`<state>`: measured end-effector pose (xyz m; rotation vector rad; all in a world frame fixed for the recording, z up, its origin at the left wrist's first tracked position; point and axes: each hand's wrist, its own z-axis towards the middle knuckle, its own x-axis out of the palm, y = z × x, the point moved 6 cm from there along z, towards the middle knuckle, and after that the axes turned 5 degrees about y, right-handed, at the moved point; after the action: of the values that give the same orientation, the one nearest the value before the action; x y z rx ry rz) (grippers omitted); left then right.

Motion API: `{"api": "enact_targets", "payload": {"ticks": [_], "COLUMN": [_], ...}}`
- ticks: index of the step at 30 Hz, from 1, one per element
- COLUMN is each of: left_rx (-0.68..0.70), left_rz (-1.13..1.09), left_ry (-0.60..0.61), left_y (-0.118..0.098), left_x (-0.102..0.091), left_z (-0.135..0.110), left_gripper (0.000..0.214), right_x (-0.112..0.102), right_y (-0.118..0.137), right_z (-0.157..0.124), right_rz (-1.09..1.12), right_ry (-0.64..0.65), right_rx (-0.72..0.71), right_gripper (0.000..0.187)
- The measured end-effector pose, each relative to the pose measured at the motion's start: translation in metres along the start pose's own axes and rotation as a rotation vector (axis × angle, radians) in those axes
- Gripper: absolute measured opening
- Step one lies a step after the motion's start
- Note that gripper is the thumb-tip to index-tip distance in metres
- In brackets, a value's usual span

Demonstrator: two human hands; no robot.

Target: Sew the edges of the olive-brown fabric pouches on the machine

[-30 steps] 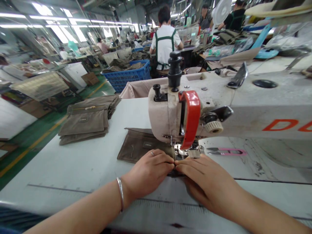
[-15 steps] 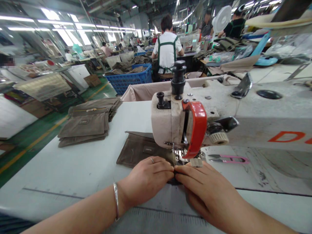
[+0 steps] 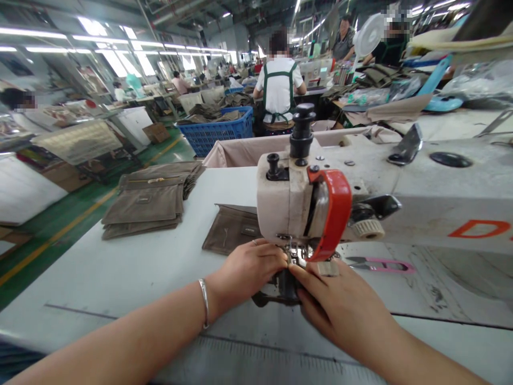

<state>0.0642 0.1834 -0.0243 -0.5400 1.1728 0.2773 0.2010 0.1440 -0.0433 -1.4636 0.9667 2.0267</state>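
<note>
A flat brown fabric piece (image 3: 226, 229) with a small dark label lies under the needle area of the white sewing machine (image 3: 276, 200). My left hand (image 3: 250, 270) is closed on its near part, fingertips just left of the presser foot (image 3: 296, 254). From the other side my right hand (image 3: 340, 299) grips the same edge, its fingertips almost meeting those of the left. A dark flap of the piece (image 3: 280, 291) shows below the fingers. The needle tip is hidden behind the orange guard (image 3: 333, 211).
Pink-handled thread snips (image 3: 387, 266) lie right of the needle area. A stack of brown fabric pieces (image 3: 146, 200) sits at the table's left. Beyond are a blue crate (image 3: 216, 133) with fabric and a seated person (image 3: 278, 88) facing away. Ruler markings (image 3: 276, 347) line the near table.
Both hands have moved slightly away from me, and the fabric piece has slid further past the needle area. More of its dark near flap shows. The view has shifted a little.
</note>
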Motion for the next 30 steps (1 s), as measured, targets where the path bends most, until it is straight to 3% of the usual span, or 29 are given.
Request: {"api": "enact_targets", "payload": {"ticks": [7, 19, 24, 30], "left_rx": [-0.11, -0.212, -0.229, -0.319], "left_rz": [0.017, 0.004, 0.023, 0.105], "left_ry": [-0.043, -0.054, -0.009, 0.117], "left_y": [0.018, 0.029, 0.022, -0.002], "left_x": [0.002, 0.003, -0.001, -0.008], "left_z": [0.006, 0.007, 0.006, 0.009], "left_gripper": [0.017, 0.014, 0.014, 0.013], "right_x": [0.0, -0.002, -0.003, -0.006], "right_y": [0.0, 0.001, 0.002, 0.002], "right_z": [0.007, 0.006, 0.004, 0.002], "right_rz": [-0.072, -0.079, -0.062, -0.017], "right_ry": [-0.012, -0.022, -0.039, -0.05], "right_rx": [0.031, 0.035, 0.041, 0.035], "right_gripper": [0.019, 0.035, 0.034, 0.035]}}
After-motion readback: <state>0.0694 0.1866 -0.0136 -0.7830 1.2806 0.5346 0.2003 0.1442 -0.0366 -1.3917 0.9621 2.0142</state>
